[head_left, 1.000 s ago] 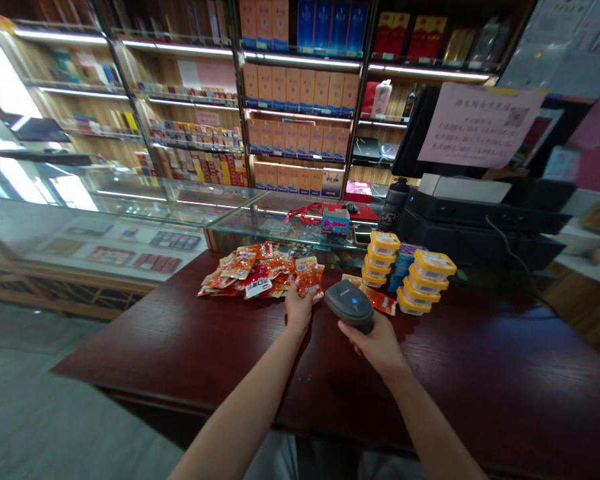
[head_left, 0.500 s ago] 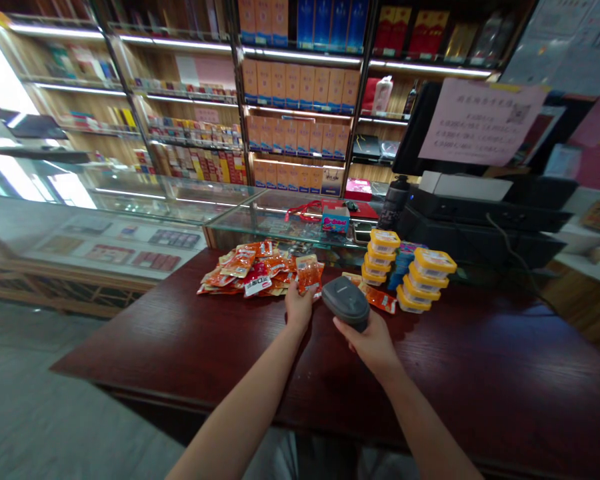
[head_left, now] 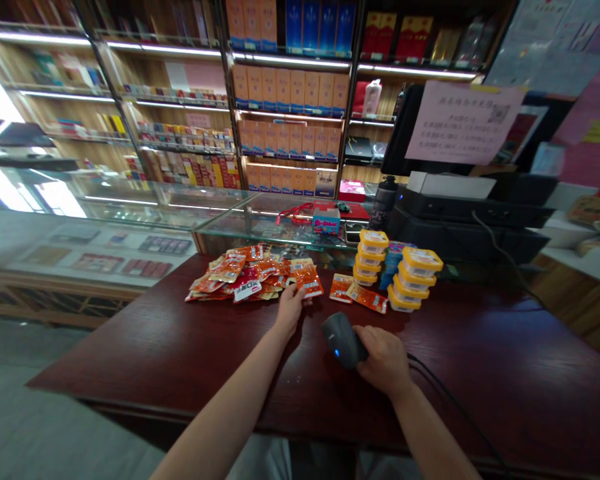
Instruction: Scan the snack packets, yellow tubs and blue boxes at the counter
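My left hand (head_left: 291, 308) is closed at the lower edge of an orange snack packet (head_left: 307, 280), its fingertips partly hidden against it. This packet is at the right end of a heap of orange and red snack packets (head_left: 225, 273). A white card with a printed code (head_left: 247, 290) lies on the heap's front. My right hand (head_left: 386, 357) is wrapped round a dark barcode scanner (head_left: 344, 341) held above the counter, a blue light showing on it. Two more orange packets (head_left: 369, 298) lie flat to the right, in front of the yellow-lidded tubs.
Two stacks of yellow-lidded tubs (head_left: 414, 280) stand at the back right, with blue packages (head_left: 391, 263) between them. Behind the wooden counter (head_left: 180, 353) is a glass display case (head_left: 230, 217). The scanner's cable (head_left: 450, 393) trails right. A monitor with a pink notice (head_left: 463, 123) stands at right.
My right hand has lowered the scanner towards me and turned it, so its blue light and cable now show. The packet at my left hand has tilted down flatter. The view has shifted slightly.
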Motion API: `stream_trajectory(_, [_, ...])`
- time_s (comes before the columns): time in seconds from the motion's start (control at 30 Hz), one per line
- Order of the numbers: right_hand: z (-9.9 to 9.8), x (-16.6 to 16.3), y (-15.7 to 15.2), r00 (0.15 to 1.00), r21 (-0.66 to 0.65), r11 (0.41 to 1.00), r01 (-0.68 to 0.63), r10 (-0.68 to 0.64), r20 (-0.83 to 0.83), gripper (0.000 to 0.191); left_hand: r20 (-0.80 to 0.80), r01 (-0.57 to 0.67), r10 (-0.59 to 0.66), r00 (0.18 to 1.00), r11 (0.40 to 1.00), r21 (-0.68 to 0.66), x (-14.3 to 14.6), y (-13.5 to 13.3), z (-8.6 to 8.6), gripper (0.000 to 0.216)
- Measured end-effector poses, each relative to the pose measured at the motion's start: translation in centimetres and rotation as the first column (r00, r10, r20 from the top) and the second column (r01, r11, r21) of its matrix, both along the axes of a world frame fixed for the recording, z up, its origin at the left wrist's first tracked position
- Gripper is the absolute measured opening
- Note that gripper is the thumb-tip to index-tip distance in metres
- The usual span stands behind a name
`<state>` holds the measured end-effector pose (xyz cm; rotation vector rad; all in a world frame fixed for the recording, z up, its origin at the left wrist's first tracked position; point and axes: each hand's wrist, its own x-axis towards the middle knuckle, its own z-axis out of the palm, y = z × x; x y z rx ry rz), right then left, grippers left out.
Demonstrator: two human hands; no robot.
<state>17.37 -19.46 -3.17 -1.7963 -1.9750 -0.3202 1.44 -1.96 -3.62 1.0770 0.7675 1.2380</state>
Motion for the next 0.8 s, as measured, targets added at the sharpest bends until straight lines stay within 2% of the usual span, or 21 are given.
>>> stream_trajectory(0.1, [-0.3, 0.5, 0.1, 0.997, 0.042, 0.999, 0.003, 0.0, -0.076, 0.035, -0.009, 0.137, -0.138, 0.99, 0.986, -0.096, 0.6, 0.5, 0.5, 0.026])
stream_trajectory(0.2, [-0.5, 0.8, 0.4, 0.995, 0.045, 0.999, 0.002, 0.003, -0.099, 0.034, -0.113, 0.133, -0.148, 0.983, 0.982, -0.131, 2.1, 1.4, 0.7, 0.022])
stream_trajectory(0.33, [-0.7, 1.1, 0.6, 0.995, 0.049, 0.998, 0.027, -0.022, -0.101, 0.034, -0.344, 0.084, -0.097, 0.934, 0.995, -0.051, 5.2, 2.8, 0.9, 0.018])
stream_trajectory(0.5, [-0.6, 1.1, 0.5, 0.994, 0.034, 0.998, 0.043, -0.039, -0.107, 0.032, -0.507, 0.142, -0.093, 0.857, 0.988, 0.058, 8.0, 4.0, 1.5, 0.016])
stream_trajectory(0.6, [-0.6, 1.1, 0.4, 0.993, 0.019, 0.999, 0.044, -0.042, -0.115, 0.031, -0.615, 0.156, -0.015, 0.788, 0.972, 0.176, 7.5, 4.5, 2.1, 0.022])
stream_trajectory(0.7, [-0.4, 1.1, 0.4, 0.991, -0.01, 0.999, 0.042, -0.043, -0.127, 0.032, -0.691, 0.156, 0.11, 0.714, 0.938, 0.31, 5.5, 4.8, 2.7, 0.01])
stream_trajectory(0.73, [-0.3, 1.0, 0.4, 0.99, -0.022, 0.999, 0.046, -0.048, -0.13, 0.032, -0.734, 0.161, 0.194, 0.651, 0.91, 0.383, 4.6, 4.8, 2.8, 0.012])
stream_trajectory(0.8, [0.0, 0.9, 0.4, 0.989, -0.047, 0.997, 0.061, -0.067, -0.131, 0.031, -0.805, 0.21, 0.398, 0.441, 0.826, 0.523, 2.9, 4.6, 2.9, 0.028])
